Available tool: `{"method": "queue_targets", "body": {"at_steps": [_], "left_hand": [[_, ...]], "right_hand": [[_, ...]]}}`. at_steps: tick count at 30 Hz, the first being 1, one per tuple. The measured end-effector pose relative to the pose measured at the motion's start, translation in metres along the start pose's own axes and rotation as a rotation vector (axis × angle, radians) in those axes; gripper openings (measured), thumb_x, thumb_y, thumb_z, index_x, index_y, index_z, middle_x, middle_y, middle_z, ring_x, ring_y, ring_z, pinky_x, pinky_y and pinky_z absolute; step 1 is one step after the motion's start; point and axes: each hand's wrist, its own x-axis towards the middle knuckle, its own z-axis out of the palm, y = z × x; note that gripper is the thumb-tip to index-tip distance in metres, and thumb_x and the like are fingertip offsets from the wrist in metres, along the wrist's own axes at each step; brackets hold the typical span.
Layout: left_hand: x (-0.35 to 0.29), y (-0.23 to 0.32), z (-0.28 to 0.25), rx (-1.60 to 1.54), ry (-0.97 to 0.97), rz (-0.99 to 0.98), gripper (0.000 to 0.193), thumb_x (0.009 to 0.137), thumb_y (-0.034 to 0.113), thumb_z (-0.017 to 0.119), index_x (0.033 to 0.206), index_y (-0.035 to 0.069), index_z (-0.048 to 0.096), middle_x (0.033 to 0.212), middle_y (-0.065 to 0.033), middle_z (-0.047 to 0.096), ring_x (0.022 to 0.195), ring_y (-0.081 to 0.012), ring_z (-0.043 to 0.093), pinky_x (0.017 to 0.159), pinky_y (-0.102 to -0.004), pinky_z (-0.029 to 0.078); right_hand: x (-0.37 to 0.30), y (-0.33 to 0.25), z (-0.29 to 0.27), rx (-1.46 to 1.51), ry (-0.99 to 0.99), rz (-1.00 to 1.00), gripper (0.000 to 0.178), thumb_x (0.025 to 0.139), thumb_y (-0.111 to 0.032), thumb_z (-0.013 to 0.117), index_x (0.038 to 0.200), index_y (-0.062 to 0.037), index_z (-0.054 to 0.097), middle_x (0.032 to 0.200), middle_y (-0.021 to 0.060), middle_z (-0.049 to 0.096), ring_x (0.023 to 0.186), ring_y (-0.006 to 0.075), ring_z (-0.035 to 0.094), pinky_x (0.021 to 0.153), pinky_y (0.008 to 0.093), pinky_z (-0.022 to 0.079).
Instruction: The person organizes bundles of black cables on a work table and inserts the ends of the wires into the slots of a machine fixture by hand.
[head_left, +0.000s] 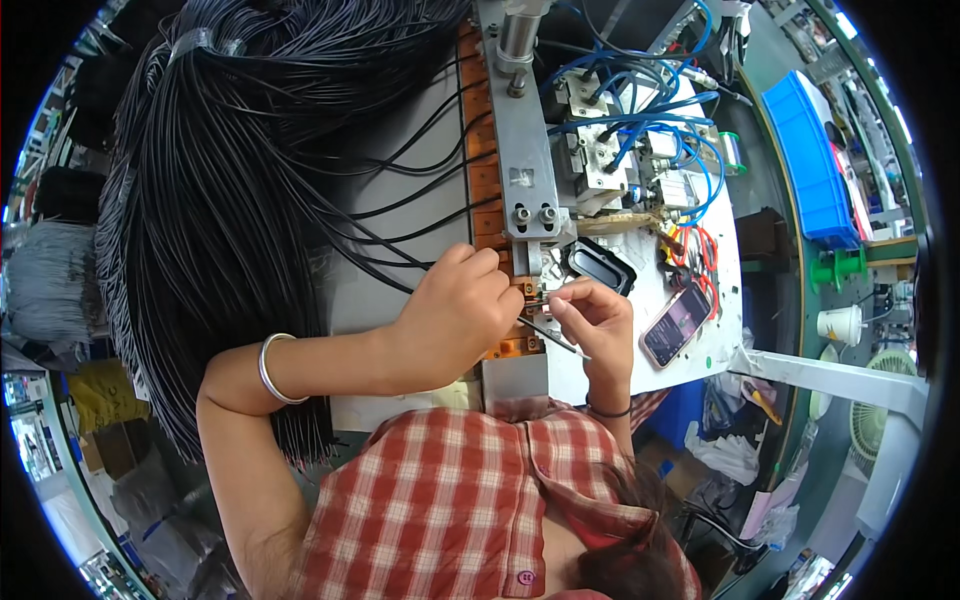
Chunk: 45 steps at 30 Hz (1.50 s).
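A row of orange fixture blocks (485, 180) runs away from me, with several black cables (415, 235) laid across into it from the left. At its near end my left hand (462, 305) is closed, knuckles up, around a black cable (545, 332) whose end sticks out on the right. Opposite it, my right hand (598, 318) has thumb and forefinger pinched at thin wire ends (540, 298) beside a near block. What exactly lies between those fingertips is too small to make out. The left fingertips are hidden behind the hand.
A big bundle of black cables (220, 200) covers the left side. Right of the blocks stand a metal press plate (525, 140), blue air tubes (640, 125), a black tray (597, 265), a phone (675, 323) and red-handled pliers (708, 265). A blue bin (812, 155) is farther right.
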Motion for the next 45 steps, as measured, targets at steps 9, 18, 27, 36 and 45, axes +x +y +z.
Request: {"method": "queue_targets", "body": {"at_steps": [9,18,27,36,45], "left_hand": [[0.001,0.001,-0.004,0.033,-0.016,-0.056,0.013,0.06,-0.003,0.057,0.068,0.004,0.051,0.069,-0.0065,0.047,0.075,-0.0224,0.047,0.067,-0.0332,0.036],[0.001,0.001,-0.001,-0.018,-0.044,-0.014,0.014,0.059,-0.002,0.058,0.069,0.004,0.05,0.07,-0.0063,0.048,0.075,-0.0222,0.046,0.067,-0.0323,0.036],[0.001,-0.001,0.001,0.043,0.004,-0.011,0.016,0.06,-0.001,0.058,0.072,0.005,0.049,0.066,-0.0055,0.048,0.071,-0.0216,0.047,0.065,-0.0327,0.037],[-0.003,-0.004,0.008,0.077,-0.047,0.016,0.015,0.06,-0.001,0.059,0.07,0.006,0.048,0.064,-0.0056,0.048,0.07,-0.0213,0.048,0.064,-0.0327,0.036],[0.0,-0.004,-0.003,0.131,-0.122,-0.019,0.012,0.063,0.002,0.058,0.069,0.006,0.049,0.065,-0.0051,0.049,0.072,-0.0203,0.049,0.065,-0.0306,0.037]], "right_hand": [[0.0,-0.001,0.001,0.117,0.013,0.064,0.006,0.08,-0.002,0.065,0.084,0.0016,0.063,0.066,-0.0002,0.059,0.048,0.0014,0.045,0.041,0.0152,0.032],[0.003,0.006,-0.005,-0.051,0.009,0.011,0.006,0.081,-0.004,0.065,0.08,0.0002,0.061,0.066,0.0006,0.059,0.047,0.0022,0.045,0.04,0.0162,0.033],[0.008,0.015,-0.001,-0.018,0.073,0.08,0.011,0.085,-0.011,0.061,0.08,-0.0012,0.057,0.062,-0.0024,0.054,0.048,0.0011,0.042,0.04,0.0162,0.031],[0.009,0.01,-0.008,-0.016,-0.082,0.238,0.01,0.087,-0.01,0.054,0.08,-0.0039,0.055,0.064,-0.0034,0.05,0.05,0.0003,0.039,0.042,0.0153,0.028],[0.015,0.01,-0.008,0.004,-0.097,0.217,0.013,0.088,-0.014,0.057,0.078,-0.005,0.053,0.057,-0.0083,0.043,0.046,-0.0006,0.033,0.04,0.0168,0.023]]}}
